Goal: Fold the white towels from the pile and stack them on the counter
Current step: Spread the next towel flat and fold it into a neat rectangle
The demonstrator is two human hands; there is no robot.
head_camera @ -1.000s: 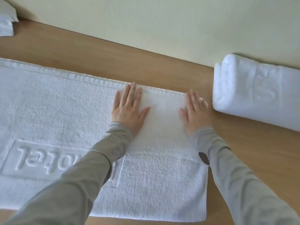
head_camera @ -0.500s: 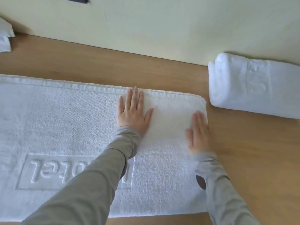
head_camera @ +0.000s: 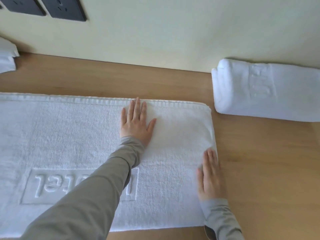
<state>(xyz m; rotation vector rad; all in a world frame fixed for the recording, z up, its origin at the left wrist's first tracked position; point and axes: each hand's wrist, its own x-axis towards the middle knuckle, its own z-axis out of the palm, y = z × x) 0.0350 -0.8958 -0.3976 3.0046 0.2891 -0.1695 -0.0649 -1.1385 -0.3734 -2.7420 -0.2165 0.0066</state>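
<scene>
wooden counter (head_camera: 268,170) below pale wall. white towel (head_camera: 69,135) spread flat, long axis left to right. left hand (head_camera: 136,123) flat mid-towel; right hand (head_camera: 210,179) flat, fingers straight, on right end, likely nearer for folding leftward.

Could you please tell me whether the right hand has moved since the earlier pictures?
Yes. The right hand has slid toward the person along the right edge of the flat towel, away from its far corner.

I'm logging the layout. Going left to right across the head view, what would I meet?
From the left: white stack at the edge → left hand → right hand → folded towel. Both hands lie flat on the spread towel.
</scene>
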